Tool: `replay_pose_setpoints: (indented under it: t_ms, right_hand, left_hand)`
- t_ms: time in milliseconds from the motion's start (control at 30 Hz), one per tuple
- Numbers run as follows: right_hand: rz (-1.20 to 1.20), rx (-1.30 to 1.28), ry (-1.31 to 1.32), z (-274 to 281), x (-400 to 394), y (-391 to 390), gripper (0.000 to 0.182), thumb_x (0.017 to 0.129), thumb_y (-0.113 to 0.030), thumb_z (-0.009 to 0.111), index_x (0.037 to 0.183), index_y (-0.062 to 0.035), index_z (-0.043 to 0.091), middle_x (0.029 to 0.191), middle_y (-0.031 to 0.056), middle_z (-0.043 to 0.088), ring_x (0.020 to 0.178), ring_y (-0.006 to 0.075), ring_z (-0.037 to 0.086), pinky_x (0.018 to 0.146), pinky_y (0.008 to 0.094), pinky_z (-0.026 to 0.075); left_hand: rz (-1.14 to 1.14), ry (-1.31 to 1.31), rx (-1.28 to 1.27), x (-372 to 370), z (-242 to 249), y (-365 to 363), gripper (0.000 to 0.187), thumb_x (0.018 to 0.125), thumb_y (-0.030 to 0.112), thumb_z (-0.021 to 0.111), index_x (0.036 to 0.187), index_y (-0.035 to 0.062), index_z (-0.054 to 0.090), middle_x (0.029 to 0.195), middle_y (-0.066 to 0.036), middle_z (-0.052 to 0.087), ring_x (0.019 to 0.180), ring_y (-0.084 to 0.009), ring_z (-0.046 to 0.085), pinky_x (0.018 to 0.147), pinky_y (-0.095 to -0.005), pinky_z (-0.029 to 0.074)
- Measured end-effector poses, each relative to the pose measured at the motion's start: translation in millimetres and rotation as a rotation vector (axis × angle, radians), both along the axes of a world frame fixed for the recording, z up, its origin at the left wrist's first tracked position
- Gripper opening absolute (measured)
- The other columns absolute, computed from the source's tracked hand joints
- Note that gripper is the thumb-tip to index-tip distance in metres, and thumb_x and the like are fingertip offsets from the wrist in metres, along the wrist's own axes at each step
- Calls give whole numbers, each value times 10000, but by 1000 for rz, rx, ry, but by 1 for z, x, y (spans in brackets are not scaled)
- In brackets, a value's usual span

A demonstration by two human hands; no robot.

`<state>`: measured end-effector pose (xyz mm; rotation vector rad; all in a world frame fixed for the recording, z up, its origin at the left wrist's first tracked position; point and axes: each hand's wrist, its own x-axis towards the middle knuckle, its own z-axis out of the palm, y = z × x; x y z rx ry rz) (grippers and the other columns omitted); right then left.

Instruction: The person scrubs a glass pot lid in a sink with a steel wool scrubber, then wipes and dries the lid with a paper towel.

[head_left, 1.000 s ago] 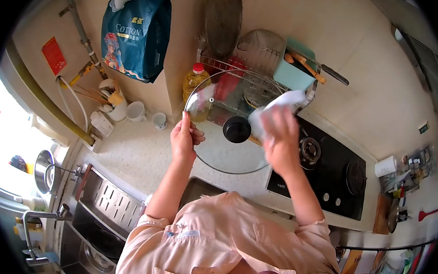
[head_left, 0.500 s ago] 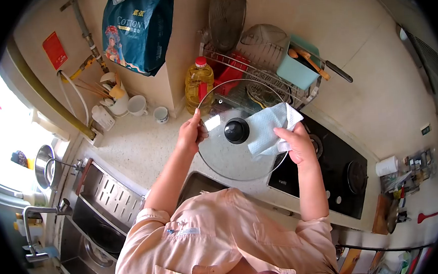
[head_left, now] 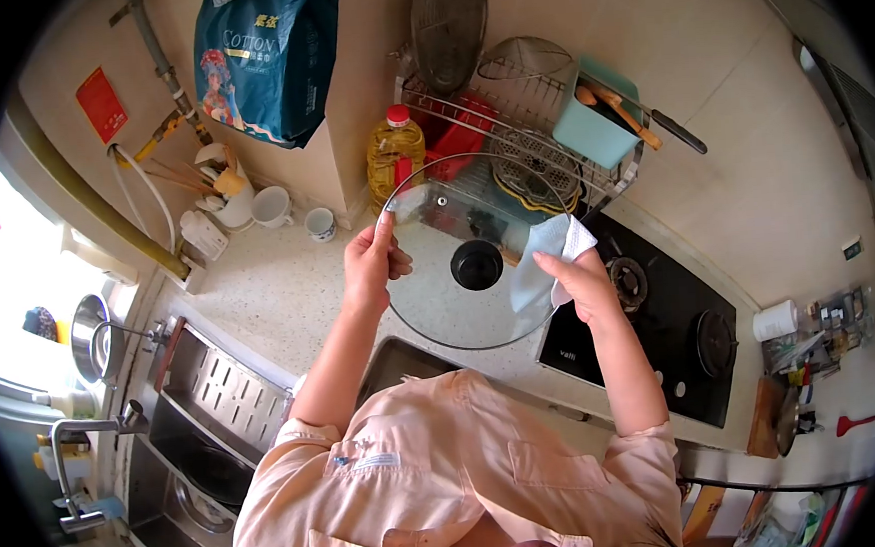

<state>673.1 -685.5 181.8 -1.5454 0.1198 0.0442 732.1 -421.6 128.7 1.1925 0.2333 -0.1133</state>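
Note:
A large round glass lid with a black knob is held up over the counter. My left hand grips its left rim, thumb on top and fingers curled. At the right rim, my right hand pinches a pale blue and white cloth, which lies against the glass. Part of the cloth is seen through the lid or behind the hand, and which side it is on cannot be told.
Behind the lid stand an oil bottle and a wire dish rack with a light blue box. A black gas stove is at right, a sink at lower left, cups at back left.
My right hand and the cloth have shifted away from the knob toward the lid's right rim. The cloth looks more bunched. The lid has moved slightly left and up, with my left hand still on it.

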Motion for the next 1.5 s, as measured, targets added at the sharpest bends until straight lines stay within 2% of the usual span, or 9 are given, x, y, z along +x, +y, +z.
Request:
replay_pose_setpoints:
  t_ms: [433,833,933,1067,1133,1167,1300,1433,1500]
  right_hand:
    - [6,-10,33,3,2,8,573,717,-61,647,1237,-33,409,1128,73,521,1029,164,496,899,313,389]
    - [-36,32,-177,11,-11,11,411,913,-228,484,1237,9,394,1073,45,520,953,114,488,861,247,372]
    - [-106,-463,-376,-12,-23,-8,499,966,-331,296,1274,59,348,1208,117,477,1085,189,463,940,320,333]
    - [4,-979,-837,27,-36,39,615,932,-454,280,1343,3,280,1394,151,292,1264,261,265,1020,421,186]
    - [133,-1700,-838,37,-46,44,626,897,-548,263,1348,-119,334,1413,39,291,1270,230,251,1006,431,164]
    - [165,-1755,-766,39,-48,50,536,859,-514,416,1327,-254,384,1417,-47,291,1279,201,256,998,467,196]
    - [195,-1621,-773,56,-26,58,583,720,-224,593,1282,-283,449,1385,10,355,1254,276,321,982,530,209]
    - [8,-1271,-766,56,8,36,549,757,-240,639,1272,-289,455,1359,124,354,1209,330,358,916,527,311]
    - [39,-1451,-818,53,-4,48,557,748,-231,652,1265,-308,460,1362,112,353,1216,330,354,932,530,302]
  left_hand:
    - [13,8,-13,1,-1,7,417,843,430,575,644,87,449,491,-68,526,373,-129,486,360,-218,312]
    - [-55,270,-160,10,-34,19,426,838,488,547,640,127,438,517,-22,495,407,-118,459,368,-208,304]
    - [-17,317,-272,10,-42,18,434,832,504,545,633,138,424,514,-16,492,402,-118,451,362,-211,316]
    - [32,263,-360,11,-45,26,436,837,501,540,624,142,413,506,-18,493,386,-121,449,355,-214,320]
    - [60,219,-324,8,-36,28,436,844,496,531,621,140,414,496,-22,494,374,-123,451,353,-214,319]
    - [73,191,-285,5,-30,27,435,848,493,527,621,138,418,491,-26,494,368,-124,454,353,-214,319]
    - [29,82,-148,-8,-9,19,425,863,473,514,624,129,440,474,-37,496,361,-129,472,352,-217,323]
    - [-35,-10,-107,-11,-3,19,419,861,460,525,633,115,462,479,-39,506,376,-131,493,357,-222,336]
    - [-30,-32,-113,-6,-6,22,418,861,455,529,635,108,467,481,-39,508,378,-131,498,359,-224,343]
